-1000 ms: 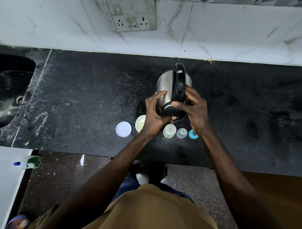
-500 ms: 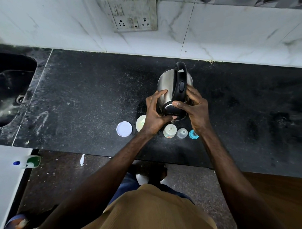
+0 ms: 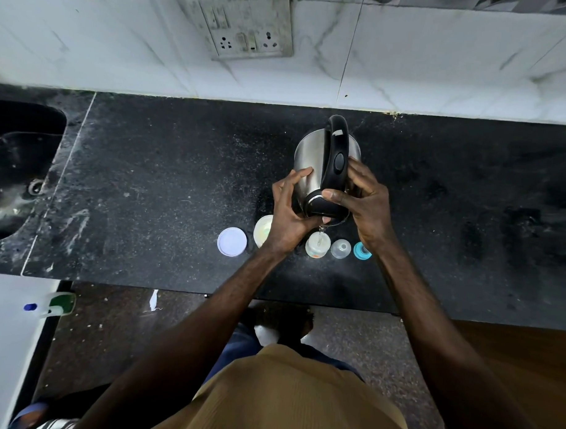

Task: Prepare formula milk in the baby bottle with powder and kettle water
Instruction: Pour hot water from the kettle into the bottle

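- Kettle [image 3: 309, 157], steel with a black handle: tilted spout-down above the dark counter [image 3: 163, 194], gripped from both sides.
- Left hand [image 3: 288, 214]: fingers curled round the kettle's left flank, holding it.
- Right hand [image 3: 365, 201]: wrapped round the right flank, thumb on the black lid edge.
- Baby bottle [image 3: 317, 245]: upright and open on the counter, directly under the spout, with a thin stream of water entering its mouth.
- Clear cap [image 3: 341, 248], blue teat ring [image 3: 360, 251]: in a row just right of the bottle.
- Powder tin [image 3: 262, 231], white lid [image 3: 232, 241]: left of the bottle.
- Sink [image 3: 17, 173]: far left.
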